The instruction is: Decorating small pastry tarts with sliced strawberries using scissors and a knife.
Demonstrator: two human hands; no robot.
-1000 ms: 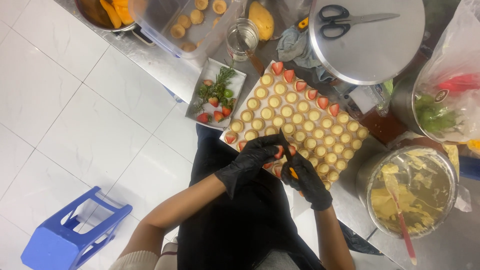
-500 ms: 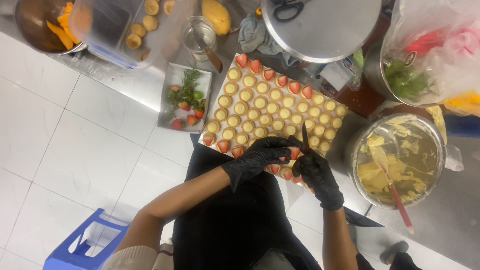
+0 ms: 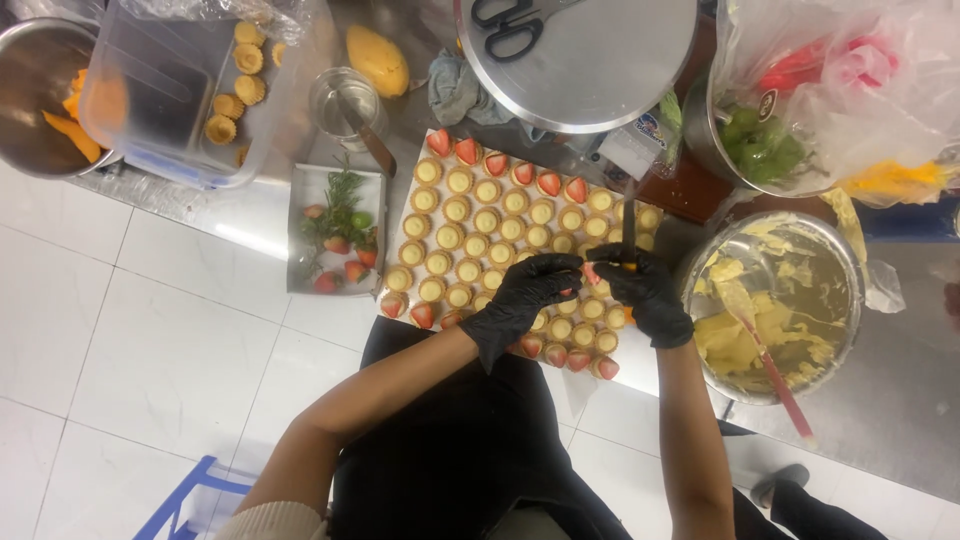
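Note:
Both my hands wear black gloves over a tray of small cream-filled tartlets edged with strawberry halves. My right hand grips a small knife, its dark blade pointing away from me. My left hand pinches a piece of strawberry against the blade, between the two hands. Strawberry halves line the tray's far and near edges.
A small metal tray of strawberries and herbs lies left of the tartlets. A steel bowl of yellow cream with a red spatula stands right. Behind are a clear tub of tart shells, a glass jar, a round lid with scissors, and bagged greens.
The view has shifted so the tray sits lower and nearer. My hands stay together over the tray's right part, the knife blade now pointing up and away.

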